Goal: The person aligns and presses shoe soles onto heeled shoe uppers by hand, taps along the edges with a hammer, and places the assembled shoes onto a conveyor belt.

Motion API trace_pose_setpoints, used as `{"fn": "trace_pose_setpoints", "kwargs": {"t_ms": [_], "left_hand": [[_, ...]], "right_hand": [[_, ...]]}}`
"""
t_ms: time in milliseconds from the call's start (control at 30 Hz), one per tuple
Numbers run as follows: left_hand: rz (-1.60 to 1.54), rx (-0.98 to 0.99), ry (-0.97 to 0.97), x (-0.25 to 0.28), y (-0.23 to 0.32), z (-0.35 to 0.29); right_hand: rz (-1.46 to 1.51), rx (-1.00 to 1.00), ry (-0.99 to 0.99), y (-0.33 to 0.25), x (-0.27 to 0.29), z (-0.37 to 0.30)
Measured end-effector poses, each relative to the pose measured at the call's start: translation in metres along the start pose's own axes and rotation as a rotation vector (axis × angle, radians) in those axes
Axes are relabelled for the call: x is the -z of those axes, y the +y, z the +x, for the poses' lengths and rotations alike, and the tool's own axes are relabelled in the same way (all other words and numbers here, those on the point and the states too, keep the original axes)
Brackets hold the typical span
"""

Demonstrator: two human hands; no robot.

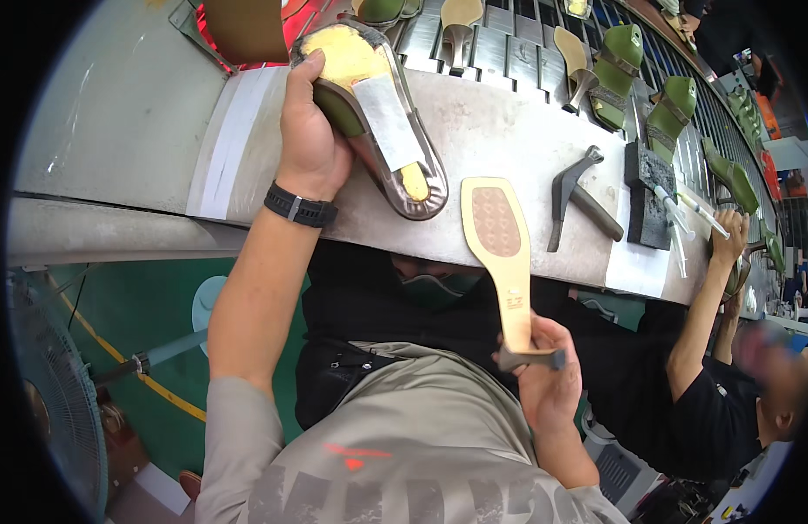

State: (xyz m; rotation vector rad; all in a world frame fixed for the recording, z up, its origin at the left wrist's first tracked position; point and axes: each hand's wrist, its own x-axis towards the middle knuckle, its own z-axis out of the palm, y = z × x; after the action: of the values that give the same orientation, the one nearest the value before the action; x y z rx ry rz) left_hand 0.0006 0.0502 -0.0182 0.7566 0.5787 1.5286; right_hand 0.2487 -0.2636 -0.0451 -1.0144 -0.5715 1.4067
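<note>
Left hand [316, 144] is gripping a green shoe [356, 70] bottom-up, probably keeping its underside exposed; right hand [548, 375] is pinching a tan sole [508, 271] by its heel, hammer [587, 203] lying beyond, handy I guess.

The worktop [487, 131] is pale grey, its surface scuffed and stained. A hammer [562, 194] lies on it, head and handle flat against the metal. Just right of the hammer sits a black block [646, 188], with syringes [702, 213] at its far side from the hammer. White paper [635, 269] lies partly beneath the block. Well left of the hammer runs a white strip [233, 144]. Beyond the hammer, a slatted conveyor [519, 54] carries green shoes [617, 74] and beige heeled soles [459, 14].
</note>
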Motion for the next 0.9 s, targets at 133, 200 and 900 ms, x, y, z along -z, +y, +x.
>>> {"fn": "trace_pose_setpoints", "kwargs": {"t_ms": [133, 200, 900], "left_hand": [[0.000, 0.113, -0.014, -0.007, -0.012, -0.004], [0.004, 0.126, -0.039, -0.013, -0.012, -0.013], [0.114, 0.113, -0.615, -0.084, 0.069, -0.095]], "right_hand": [[0.076, -0.279, 0.031, -0.001, -0.007, 0.020], [0.031, -0.344, -0.031, 0.000, -0.009, 0.042], [-0.125, -0.038, -0.386, -0.099, -0.129, 0.065]]}}
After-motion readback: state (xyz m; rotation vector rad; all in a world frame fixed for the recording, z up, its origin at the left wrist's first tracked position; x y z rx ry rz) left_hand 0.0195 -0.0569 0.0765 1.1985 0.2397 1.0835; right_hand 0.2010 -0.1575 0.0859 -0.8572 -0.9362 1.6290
